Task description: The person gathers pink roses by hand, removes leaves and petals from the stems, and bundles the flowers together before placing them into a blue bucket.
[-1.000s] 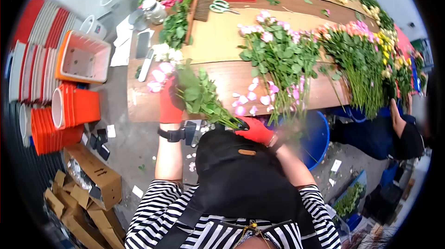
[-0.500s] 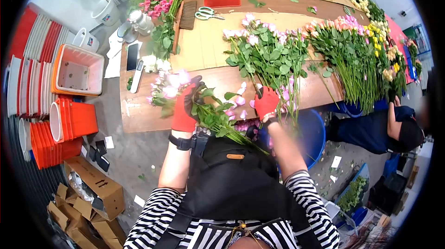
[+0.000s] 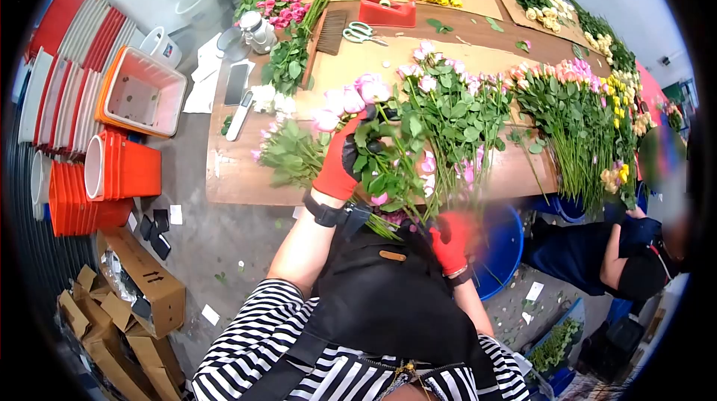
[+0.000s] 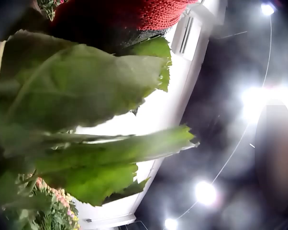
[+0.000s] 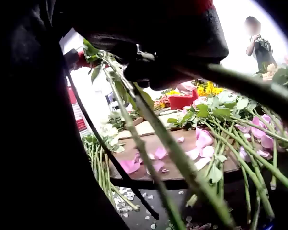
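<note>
My left hand (image 3: pixel 340 166), in a red glove with dark palm, grips leafy pink roses (image 3: pixel 371 89), their blooms up over the table. Large blurred leaves (image 4: pixel 86 86) fill much of the left wrist view. At the table's front edge my right hand (image 3: pixel 452 240), gloved the same, holds rose stems low down; in the right wrist view its dark fingers (image 5: pixel 201 43) curl over several green stems (image 5: pixel 175 153). Another bunch of pale pink roses (image 3: pixel 287 158) lies left of my left hand, stems pointing toward me. More pink roses (image 3: pixel 455 106) lie just beyond my right hand.
Loose petals (image 5: pixel 204 139) lie on the wooden table (image 3: pixel 239 177). A blue bucket (image 3: pixel 504 252) stands beneath its front edge. Scissors (image 3: pixel 362 33), a red tape dispenser (image 3: pixel 387 10) and a brush (image 3: pixel 331 31) lie farther back. Another person (image 3: pixel 597 252) works at the right.
My left hand has moved right and up with pink roses, away from the bunch at the left. My right hand has drawn back from the rose pile toward the table's front edge.
</note>
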Demonstrator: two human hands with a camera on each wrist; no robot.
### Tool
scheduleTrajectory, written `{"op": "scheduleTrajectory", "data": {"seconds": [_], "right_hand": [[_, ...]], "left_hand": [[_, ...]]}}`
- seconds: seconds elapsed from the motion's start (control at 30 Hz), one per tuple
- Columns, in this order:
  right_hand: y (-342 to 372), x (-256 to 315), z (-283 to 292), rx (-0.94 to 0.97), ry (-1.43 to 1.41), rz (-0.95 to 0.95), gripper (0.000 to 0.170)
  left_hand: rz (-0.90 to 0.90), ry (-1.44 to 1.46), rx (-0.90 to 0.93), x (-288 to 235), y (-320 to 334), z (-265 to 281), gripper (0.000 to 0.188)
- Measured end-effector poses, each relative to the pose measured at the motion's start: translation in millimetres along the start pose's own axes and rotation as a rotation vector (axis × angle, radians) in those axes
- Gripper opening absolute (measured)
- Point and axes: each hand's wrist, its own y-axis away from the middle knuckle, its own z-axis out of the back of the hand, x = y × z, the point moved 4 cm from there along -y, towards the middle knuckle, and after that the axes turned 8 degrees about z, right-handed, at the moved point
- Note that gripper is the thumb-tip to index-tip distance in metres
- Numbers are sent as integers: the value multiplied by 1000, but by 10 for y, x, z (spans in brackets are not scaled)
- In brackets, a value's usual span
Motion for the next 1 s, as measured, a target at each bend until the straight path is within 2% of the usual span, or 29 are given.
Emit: {"op": "scheduleTrajectory", "data": {"seconds": [0.07,0.17,0.2,0.23,0.3,0.33,0.37,0.43,0.47,0.53,0.6,0.67,0.77,0.8,0.9,0.93,0.97,1.0], "right_hand": [[86,-150,5,110,26,-33,27],[-20,-27,101,195,32,18,37],[-80,70,201,111,105,15,48],[-214,158,306,14,20,-44,51],[-522,454,522,-215,-119,-51,50],[-711,723,641,-245,-97,-9,50],[-893,1003,760,-275,-72,35,49],[-1152,1449,877,-291,51,180,52],[-1234,1611,893,-277,27,162,56],[-1272,1693,855,-298,52,167,54],[-1259,1705,797,-349,-6,156,49],[-1203,1678,735,-413,-131,123,44],[-1157,1515,617,-476,-426,25,38],[-1148,1487,584,-495,-583,-50,34],[-1102,1404,554,-557,-919,-222,29],[-1066,1331,602,-530,-939,-234,28],[-1042,1246,621,-558,-942,-324,28],[-1096,1298,697,-564,-869,-269,30]], "left_hand": [[-24,-228,-235,103,97,-112,37],[-214,-1088,-315,127,248,-358,33],[-385,-1348,-271,90,286,-637,28],[-439,-1307,-226,150,306,-606,25],[-371,-1290,-228,314,393,-512,22],[-317,-1107,-199,397,411,-574,19],[-475,-1422,-71,413,442,-761,15],[-24,-688,-139,594,442,-813,14],[-248,-1043,31,590,410,-976,17],[37,-878,-170,613,434,-1069,17],[38,-887,-183,629,479,-1053,17],[-237,-1062,-1,679,536,-952,17],[-278,-1207,11,701,563,-994,22],[-420,-1322,47,692,559,-1014,27],[-451,-1451,-54,665,545,-1039,25],[-472,-1458,-73,668,541,-1000,25],[-468,-1451,-43,655,540,-985,25],[-463,-1445,-14,623,543,-967,25]]}}
